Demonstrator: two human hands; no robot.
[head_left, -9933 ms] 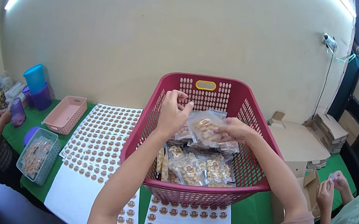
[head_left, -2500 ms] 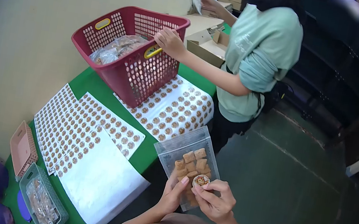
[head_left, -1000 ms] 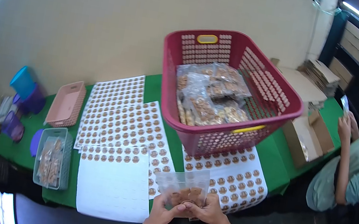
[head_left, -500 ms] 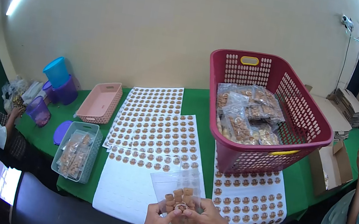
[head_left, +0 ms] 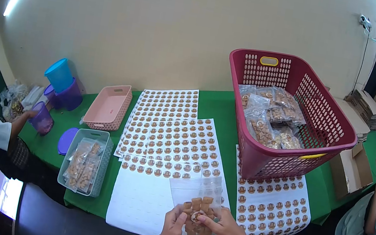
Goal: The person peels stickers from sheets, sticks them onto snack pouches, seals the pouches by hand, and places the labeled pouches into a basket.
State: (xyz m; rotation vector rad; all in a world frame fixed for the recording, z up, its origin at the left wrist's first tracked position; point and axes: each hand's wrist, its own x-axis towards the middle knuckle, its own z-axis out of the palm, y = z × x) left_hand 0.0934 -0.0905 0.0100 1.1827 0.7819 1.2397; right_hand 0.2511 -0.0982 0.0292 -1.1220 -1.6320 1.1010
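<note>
In the head view, a clear plastic bag of brown biscuit pieces (head_left: 195,190) is held between both my hands at the table's front edge. My left hand (head_left: 172,225) grips the bag's left side, thumb along it. My right hand (head_left: 227,227) holds the right side, its thumb pressing by a round brown-and-white sticker (head_left: 197,216) on the bag's front. Behind the bag lie white sheets of round stickers (head_left: 169,139); the nearest sheet's front part has no stickers left on it.
A maroon basket (head_left: 265,163) with several filled bags stands right, on another sticker sheet (head_left: 272,209). Left are a grey-green basket (head_left: 101,168) of bags, a pink basket (head_left: 122,111) and purple containers (head_left: 69,96). A cardboard box (head_left: 351,169) sits right. One person works on each side.
The view has shifted slightly. My left thumb has moved off the sticker to the bag's side, while my right thumb stays by it. The left co-worker's hand has moved to a purple cup.
</note>
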